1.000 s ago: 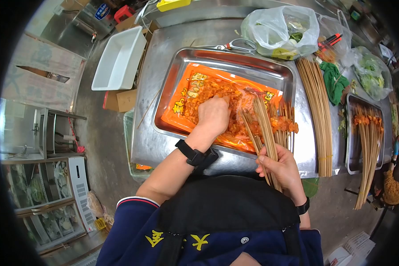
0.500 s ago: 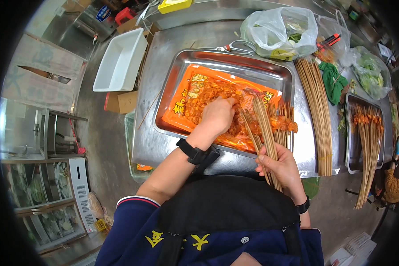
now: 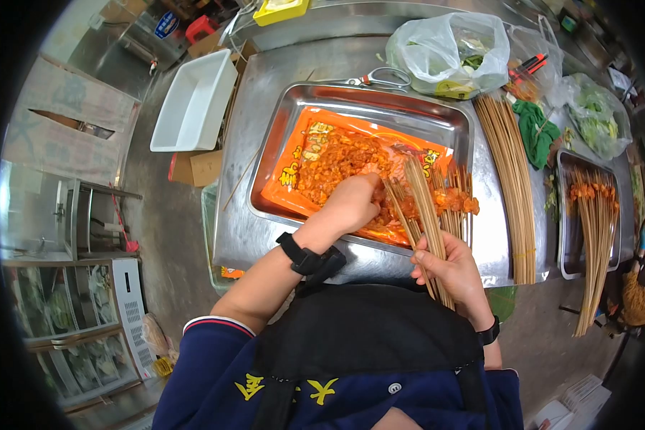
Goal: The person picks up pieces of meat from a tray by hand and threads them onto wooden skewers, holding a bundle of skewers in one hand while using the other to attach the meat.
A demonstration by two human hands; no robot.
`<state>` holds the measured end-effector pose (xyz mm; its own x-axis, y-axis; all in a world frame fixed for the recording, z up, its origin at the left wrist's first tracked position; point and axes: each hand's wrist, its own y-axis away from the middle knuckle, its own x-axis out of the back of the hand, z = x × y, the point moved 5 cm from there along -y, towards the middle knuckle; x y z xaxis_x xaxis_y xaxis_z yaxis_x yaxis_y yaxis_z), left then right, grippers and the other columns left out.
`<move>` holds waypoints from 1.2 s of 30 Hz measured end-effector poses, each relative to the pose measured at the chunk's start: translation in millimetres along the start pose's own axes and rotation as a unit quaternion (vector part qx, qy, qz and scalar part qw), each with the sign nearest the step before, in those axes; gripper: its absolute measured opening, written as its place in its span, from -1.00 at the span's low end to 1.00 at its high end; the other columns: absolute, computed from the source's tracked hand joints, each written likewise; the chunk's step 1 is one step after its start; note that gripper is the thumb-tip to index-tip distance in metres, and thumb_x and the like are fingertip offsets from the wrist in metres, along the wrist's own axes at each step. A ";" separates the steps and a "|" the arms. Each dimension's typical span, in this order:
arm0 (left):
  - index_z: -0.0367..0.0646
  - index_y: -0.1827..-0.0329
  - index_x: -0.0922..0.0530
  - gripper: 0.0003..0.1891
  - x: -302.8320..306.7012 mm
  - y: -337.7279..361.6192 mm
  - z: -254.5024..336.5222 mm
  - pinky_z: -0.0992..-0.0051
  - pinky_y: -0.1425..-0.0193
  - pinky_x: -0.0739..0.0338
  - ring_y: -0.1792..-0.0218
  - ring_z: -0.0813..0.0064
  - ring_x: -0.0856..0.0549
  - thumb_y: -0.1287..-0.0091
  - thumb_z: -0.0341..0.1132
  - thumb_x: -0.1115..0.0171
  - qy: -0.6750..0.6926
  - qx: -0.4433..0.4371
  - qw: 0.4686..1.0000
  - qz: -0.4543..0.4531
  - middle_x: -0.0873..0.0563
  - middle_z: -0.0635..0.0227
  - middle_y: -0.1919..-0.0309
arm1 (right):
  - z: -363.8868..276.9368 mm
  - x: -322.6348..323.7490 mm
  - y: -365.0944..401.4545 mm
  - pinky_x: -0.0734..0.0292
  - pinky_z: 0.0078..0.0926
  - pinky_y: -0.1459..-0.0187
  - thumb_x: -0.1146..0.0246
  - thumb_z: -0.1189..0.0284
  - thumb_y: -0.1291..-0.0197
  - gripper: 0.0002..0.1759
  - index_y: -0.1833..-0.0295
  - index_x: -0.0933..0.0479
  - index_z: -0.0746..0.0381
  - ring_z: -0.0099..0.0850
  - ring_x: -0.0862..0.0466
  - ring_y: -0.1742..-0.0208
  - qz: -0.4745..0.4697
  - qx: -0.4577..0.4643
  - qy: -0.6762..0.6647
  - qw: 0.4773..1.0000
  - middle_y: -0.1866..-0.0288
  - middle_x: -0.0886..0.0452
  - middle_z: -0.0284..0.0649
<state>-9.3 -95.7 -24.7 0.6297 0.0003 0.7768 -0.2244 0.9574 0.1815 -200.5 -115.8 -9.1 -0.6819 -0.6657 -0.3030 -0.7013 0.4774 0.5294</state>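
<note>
A metal tray (image 3: pixel 265 154) holds an orange printed plastic bag (image 3: pixel 278 188) with a heap of red-orange marinated meat (image 3: pixel 337 161) on it. My left hand (image 3: pixel 352 204) is over the near side of the heap, its fingers curled and closed on a piece of meat; the fingertips are partly hidden. In my right hand (image 3: pixel 448 265) is a bundle of bamboo skewers (image 3: pixel 426 204), tips pointing away from me over the tray. Skewers threaded with meat (image 3: pixel 455 202) rest at the tray's right end, beside that bundle.
Scissors (image 3: pixel 380 77) lie behind the tray. A long bundle of bare skewers (image 3: pixel 509 186), a green cloth (image 3: pixel 534 132) and plastic bags of greens (image 3: pixel 451 54) are to the right. A second metal tray (image 3: pixel 565 251) holds loaded skewers (image 3: pixel 593 229). A white bin (image 3: pixel 193 100) stands at left.
My left hand has drawn slightly toward me and stays close to the skewer tips. My right hand keeps its hold on the skewers, almost unmoved.
</note>
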 end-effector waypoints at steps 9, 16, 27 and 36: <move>-0.33 -0.05 -0.41 -0.69 13.8 27.9 -20.1 0.55 0.06 -0.51 0.14 0.53 -0.61 -0.27 -0.41 -0.06 0.595 0.132 0.792 0.048 -0.60 0.29 0.12 | 0.1 -6.5 -0.8 -0.52 -0.70 0.48 -0.18 0.56 -0.12 -0.89 0.23 -0.45 0.32 -0.60 -0.58 0.49 -0.001 -0.014 0.023 1.000 0.42 -0.52 -0.32; -0.31 0.01 -0.47 -0.75 11.9 28.7 -17.0 0.52 0.05 -0.51 0.15 0.51 -0.61 -0.31 -0.37 -0.03 0.705 0.096 0.699 0.068 -0.63 0.29 0.15 | -1.5 -8.0 0.5 -0.50 -0.71 0.49 -0.18 0.57 -0.12 -0.91 0.24 -0.46 0.33 -0.60 -0.58 0.49 -0.002 -0.018 0.032 0.999 0.43 -0.52 -0.32; -0.28 0.12 -0.55 -0.80 8.8 27.2 -12.4 0.59 0.34 -0.54 0.40 0.63 -0.59 -0.26 -0.37 -0.12 0.667 0.104 0.734 0.074 -0.66 0.34 0.27 | -1.5 -7.6 -0.1 -0.50 -0.70 0.50 -0.18 0.58 -0.11 -0.92 0.26 -0.46 0.33 -0.60 -0.57 0.50 -0.009 -0.018 0.037 0.999 0.44 -0.51 -0.32; -0.27 0.13 -0.55 -0.79 -5.0 29.4 -8.0 0.58 0.37 -0.54 0.41 0.61 -0.59 -0.26 -0.35 -0.14 0.689 0.142 0.707 0.075 -0.66 0.34 0.31 | 0.6 -4.4 -1.6 -0.54 -0.68 0.50 -0.18 0.59 -0.12 -0.89 0.22 -0.43 0.33 -0.57 -0.59 0.51 0.004 -0.018 0.049 0.999 0.43 -0.55 -0.24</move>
<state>-13.1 -65.2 -28.0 0.6656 0.5640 -0.4887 -0.3826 0.8201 0.4254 -196.5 -113.3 -9.1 -0.6620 -0.7164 -0.2201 -0.6869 0.4625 0.5605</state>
